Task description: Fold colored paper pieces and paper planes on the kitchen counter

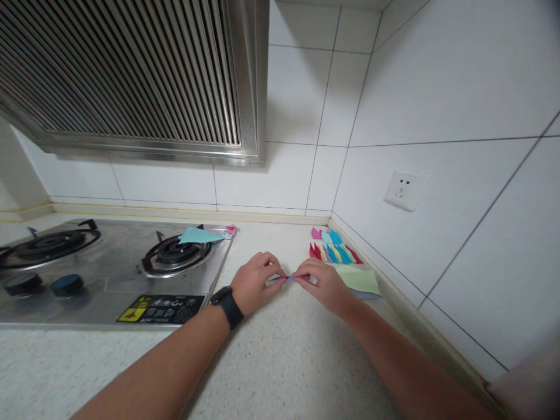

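Note:
Between my two hands is a small, thin piece of purple-blue paper (pixel 289 278), seen nearly edge-on. My left hand (pixel 257 281), with a black watch on its wrist, pinches the paper's left part. Fingers of my right hand (pixel 321 283) pinch its right part, close to the left fingertips. Most of the paper is hidden by the fingers. Just beyond my right hand lie several folded paper pieces (pixel 335 253) in a row, red, yellow, blue and other colours. Pale green paper sheets (pixel 361 280) lie beside my right wrist, partly covered by it.
A gas stove (pixel 109 280) with two burners stands on the left, under a metal range hood (pixel 131 76). Light blue paper (pixel 200 235) lies over the right burner, with a pink paper piece (pixel 231 229) near it. A tiled wall with a socket (pixel 406 189) bounds the counter's right side.

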